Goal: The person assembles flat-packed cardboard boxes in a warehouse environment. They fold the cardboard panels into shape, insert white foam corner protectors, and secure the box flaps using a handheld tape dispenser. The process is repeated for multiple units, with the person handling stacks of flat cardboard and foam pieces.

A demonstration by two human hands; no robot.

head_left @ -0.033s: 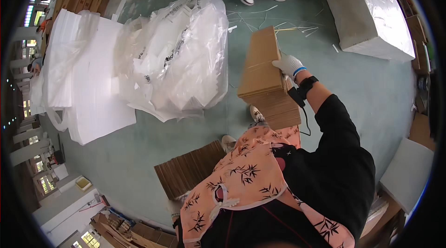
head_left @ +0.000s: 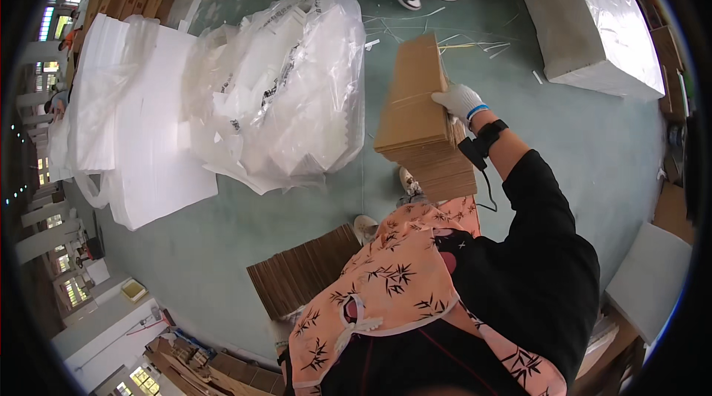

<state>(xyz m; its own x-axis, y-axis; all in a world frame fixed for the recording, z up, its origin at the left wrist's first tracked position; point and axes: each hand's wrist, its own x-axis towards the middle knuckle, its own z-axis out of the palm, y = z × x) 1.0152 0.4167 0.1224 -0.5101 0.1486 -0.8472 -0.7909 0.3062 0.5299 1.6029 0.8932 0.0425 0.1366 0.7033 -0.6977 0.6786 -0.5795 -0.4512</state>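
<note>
Nearest the body, low in the view, a second pile of flat brown cardboard sheets (head_left: 304,277) lies on the green floor (head_left: 222,225) beside the person's shoe; the left hand is out of sight. Farther out, the gloved right hand (head_left: 461,102), arm stretched forward, is clamped over the right edge of a thick cardboard stack (head_left: 419,110) held up in front of the body; it looks stiff, fairly heavy and liable to fan apart, so a grip under its edges suits best. Beyond lie clear plastic bags of white foam (head_left: 282,92).
</note>
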